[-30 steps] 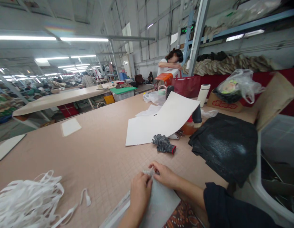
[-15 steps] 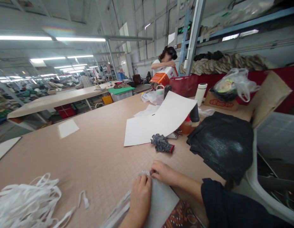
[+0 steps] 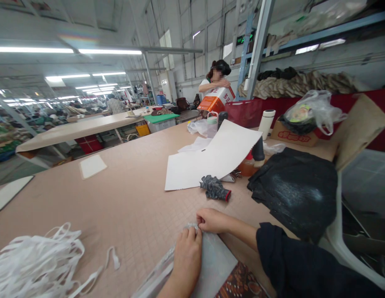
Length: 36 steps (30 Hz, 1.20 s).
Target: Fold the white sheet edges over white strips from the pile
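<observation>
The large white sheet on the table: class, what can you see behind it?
Behind the large white sheet, a white flask, a pink-handled cup and part of an amber container show. Its raised side hides the rest of the container and anything else directly behind.

On the tabletop (image 3: 127, 198), a heap of tape (image 3: 39, 260) lies near left; a sheet (image 3: 215, 258) lies at the near edge, under the left grip (image 3: 189, 250). Beyond it lies a glove (image 3: 213, 188), before a card (image 3: 195, 167). Right of the glove sits a pile of pieces (image 3: 298, 190); behind that, a carton (image 3: 293, 135) under a plastic bag (image 3: 325, 109).
</observation>
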Tool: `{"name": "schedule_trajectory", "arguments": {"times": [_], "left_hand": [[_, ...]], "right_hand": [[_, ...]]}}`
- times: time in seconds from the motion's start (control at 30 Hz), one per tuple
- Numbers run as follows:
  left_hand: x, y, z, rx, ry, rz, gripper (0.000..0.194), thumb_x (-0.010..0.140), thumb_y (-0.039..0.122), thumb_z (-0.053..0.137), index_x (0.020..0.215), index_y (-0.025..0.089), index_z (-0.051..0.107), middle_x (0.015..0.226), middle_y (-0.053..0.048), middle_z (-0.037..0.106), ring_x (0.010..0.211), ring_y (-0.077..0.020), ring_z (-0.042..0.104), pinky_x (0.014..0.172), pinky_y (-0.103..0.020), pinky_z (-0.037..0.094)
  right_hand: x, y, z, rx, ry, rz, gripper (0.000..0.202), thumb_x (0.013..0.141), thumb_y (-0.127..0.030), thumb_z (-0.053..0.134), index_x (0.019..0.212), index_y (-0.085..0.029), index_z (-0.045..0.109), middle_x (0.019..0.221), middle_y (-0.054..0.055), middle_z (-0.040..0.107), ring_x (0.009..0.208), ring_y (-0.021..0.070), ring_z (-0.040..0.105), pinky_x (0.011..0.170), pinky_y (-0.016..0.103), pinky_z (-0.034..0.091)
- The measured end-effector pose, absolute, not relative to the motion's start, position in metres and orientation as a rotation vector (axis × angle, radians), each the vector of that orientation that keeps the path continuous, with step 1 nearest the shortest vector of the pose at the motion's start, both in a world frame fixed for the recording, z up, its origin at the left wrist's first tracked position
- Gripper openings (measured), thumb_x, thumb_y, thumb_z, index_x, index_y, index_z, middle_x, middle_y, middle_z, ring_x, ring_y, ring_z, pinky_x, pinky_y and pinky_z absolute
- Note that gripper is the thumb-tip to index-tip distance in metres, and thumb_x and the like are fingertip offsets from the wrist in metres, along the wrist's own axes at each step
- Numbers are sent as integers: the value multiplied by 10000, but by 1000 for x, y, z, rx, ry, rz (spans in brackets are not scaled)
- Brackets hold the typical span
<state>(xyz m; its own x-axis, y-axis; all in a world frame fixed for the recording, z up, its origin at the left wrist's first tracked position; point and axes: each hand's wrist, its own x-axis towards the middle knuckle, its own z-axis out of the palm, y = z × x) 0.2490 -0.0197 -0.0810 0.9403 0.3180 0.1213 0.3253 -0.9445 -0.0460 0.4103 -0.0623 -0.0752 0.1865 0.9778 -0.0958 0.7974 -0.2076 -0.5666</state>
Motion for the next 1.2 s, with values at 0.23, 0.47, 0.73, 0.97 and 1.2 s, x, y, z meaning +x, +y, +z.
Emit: {"name": "schedule_trajectory", "arguments": {"times": [0.23,0.47,0.73,0.97,1.2], "left_hand": [[249,-21,-76,-3019,-489,-163,283,827,88,436,1089,146,526,934,-64,568,832,-221,512,708,-360,424],[249,-21,-76,-3032,-498,-178,288,819,79,426,1075,151,536,942,-70,569,835,-221,513,716,-359,422],[244,-16,-73,-3294,-839,-254,253,831,114,414,1014,180,575,938,-47,576,891,-175,522,799,-286,407],[236,-14,-68,-3326,-832,-199,244,847,104,393,952,169,603,941,-45,594,901,-171,536,806,-287,427],[219,-20,-64,-3097,-459,-1,269,825,40,410,1013,121,584,989,-88,599,889,-230,540,760,-376,478]], "right_hand": [[413,-58,-74,-2075,-1692,684,161,659,-165,561,802,-178,634,760,5,663,678,124,564,557,191,351],[408,-50,-81,-2161,-1642,595,130,678,-159,539,765,-162,634,771,44,655,701,166,564,597,241,363],[390,-77,-74,-2027,-1587,397,197,804,-111,410,879,-160,586,913,58,602,894,151,526,791,245,390],[374,-98,-78,-1927,-1676,389,263,817,-69,378,926,-164,598,930,61,592,912,164,518,817,265,408],[364,-108,-76,-1818,-2099,124,193,850,-137,446,987,-153,580,954,80,598,913,201,487,818,312,409]]}}
